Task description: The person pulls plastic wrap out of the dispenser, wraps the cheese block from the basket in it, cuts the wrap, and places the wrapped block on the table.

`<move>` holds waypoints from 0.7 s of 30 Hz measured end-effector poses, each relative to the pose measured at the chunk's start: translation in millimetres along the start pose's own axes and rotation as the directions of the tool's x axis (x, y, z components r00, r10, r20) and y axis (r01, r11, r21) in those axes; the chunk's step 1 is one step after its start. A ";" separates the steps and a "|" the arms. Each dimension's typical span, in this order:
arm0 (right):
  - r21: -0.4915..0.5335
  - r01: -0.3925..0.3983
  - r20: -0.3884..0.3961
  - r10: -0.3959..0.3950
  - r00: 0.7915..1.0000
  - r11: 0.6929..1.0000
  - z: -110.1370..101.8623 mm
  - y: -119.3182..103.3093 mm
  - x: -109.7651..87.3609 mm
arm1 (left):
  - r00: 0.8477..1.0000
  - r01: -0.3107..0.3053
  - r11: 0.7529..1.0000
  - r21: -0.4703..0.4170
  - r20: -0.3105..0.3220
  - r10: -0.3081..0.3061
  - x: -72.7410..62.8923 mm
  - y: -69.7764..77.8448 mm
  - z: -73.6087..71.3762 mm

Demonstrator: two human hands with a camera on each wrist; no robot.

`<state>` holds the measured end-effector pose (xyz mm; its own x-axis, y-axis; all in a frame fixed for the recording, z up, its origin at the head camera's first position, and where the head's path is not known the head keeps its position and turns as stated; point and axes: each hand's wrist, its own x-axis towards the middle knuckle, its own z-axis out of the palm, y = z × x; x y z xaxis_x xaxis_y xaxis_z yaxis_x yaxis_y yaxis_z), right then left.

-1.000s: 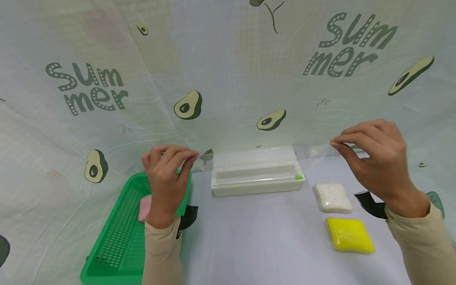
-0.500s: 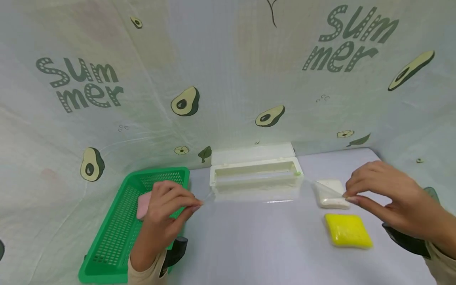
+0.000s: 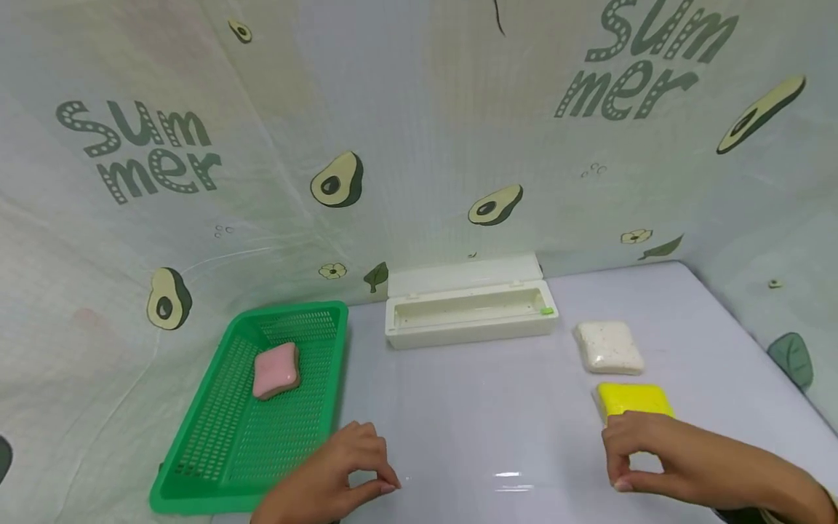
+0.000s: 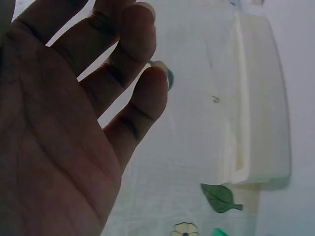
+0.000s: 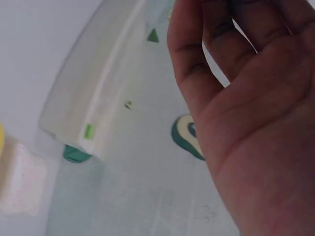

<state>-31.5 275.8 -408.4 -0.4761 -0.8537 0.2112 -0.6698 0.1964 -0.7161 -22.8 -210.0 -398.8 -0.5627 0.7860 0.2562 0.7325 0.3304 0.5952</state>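
Note:
A sheet of clear plastic wrap [image 3: 511,480] stretches between both hands, low over the table; glints are most of what shows of it. My left hand [image 3: 340,469] pinches its left side between thumb and fingertips, near the green basket's front corner. My right hand [image 3: 694,458] pinches the right side, partly covering a yellow soap-like bar [image 3: 628,397]. Behind that lies a white speckled bar [image 3: 609,348]. An opened white wrap dispenser box [image 3: 471,335] stands at the back, its lid raised. Both wrist views show palms and curled fingers, with the pinched edges out of sight.
On the left stands a green plastic basket [image 3: 209,502] holding a pink bar [image 3: 276,370]. A printed cloth [image 3: 419,131] with avocados hangs behind the table. The table's right edge [image 3: 753,335] meets the cloth.
Both hands have come down and toward the body, drawing the wrap away from the dispenser box to low over the near table. The pink bar is uncovered; the right hand now overlaps the yellow bar.

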 end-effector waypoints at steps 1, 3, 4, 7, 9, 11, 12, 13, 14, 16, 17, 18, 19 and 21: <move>0.029 -0.065 0.034 0.064 0.997 0.997 6.7 3.3 -1.8 | 0.998 0.037 0.999 -0.022 0.045 -0.036 -1.5 -2.7 6.2; 0.056 -0.157 0.082 0.153 0.985 0.986 20.5 11.3 -4.7 | 0.989 0.087 0.995 -0.046 0.125 -0.081 -4.6 -11.0 20.5; 0.055 -0.178 0.091 0.173 0.981 0.982 27.9 16.4 -6.2 | 0.981 0.118 0.992 -0.050 0.161 -0.109 -5.8 -15.7 29.0; 0.019 -0.215 0.093 0.213 0.973 0.976 48.8 32.7 -10.3 | 0.935 0.258 0.966 -0.020 0.257 -0.244 -5.7 -26.9 53.4; -0.034 -0.201 0.065 0.203 0.977 0.979 61.3 44.0 -14.8 | 0.903 0.326 0.944 0.046 0.280 -0.326 -4.9 -33.6 70.2; -0.074 -0.198 0.036 0.201 0.979 0.977 71.9 52.7 -20.0 | 0.872 0.378 0.918 0.118 0.288 -0.396 -3.6 -38.3 84.5; -0.092 -0.205 0.023 0.208 0.978 0.974 76.6 56.1 -22.4 | 0.868 0.377 0.913 0.157 0.286 -0.407 -3.4 -40.6 90.9; -0.103 -0.214 0.012 0.216 0.976 0.971 80.6 58.8 -24.6 | 0.865 0.373 0.909 0.187 0.283 -0.414 -3.6 -42.6 96.5; -0.119 -0.220 -0.003 0.221 0.975 0.968 84.1 60.8 -26.6 | 0.869 0.360 0.907 0.218 0.277 -0.411 -4.4 -45.0 101.7; -0.132 -0.262 -0.014 0.262 0.965 0.956 89.6 63.5 -28.9 | 0.884 0.308 0.910 0.278 0.271 -0.382 -6.2 -48.2 109.1; -0.140 -0.288 -0.017 0.289 0.957 0.947 91.8 64.4 -29.1 | 0.895 0.272 0.912 0.308 0.268 -0.357 -7.5 -49.7 111.8; -0.151 -0.304 -0.024 0.304 0.952 0.941 93.7 65.7 -29.4 | 0.906 0.234 0.912 0.337 0.266 -0.330 -8.6 -50.6 113.8; -0.167 -0.304 -0.033 0.303 0.953 0.938 95.6 66.8 -29.3 | 0.914 0.202 0.911 0.360 0.265 -0.307 -9.8 -51.6 115.6; -0.200 -0.295 -0.041 0.292 0.955 0.934 99.2 69.5 -29.4 | 0.926 0.141 0.904 0.405 0.270 -0.265 -11.6 -52.8 117.5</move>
<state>-7.5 266.8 -530.4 -0.6740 -0.7385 0.0196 -0.5997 0.5315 -0.5982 -10.0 -175.2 -522.7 -0.6115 0.7812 -0.1260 0.7379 0.6205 0.2656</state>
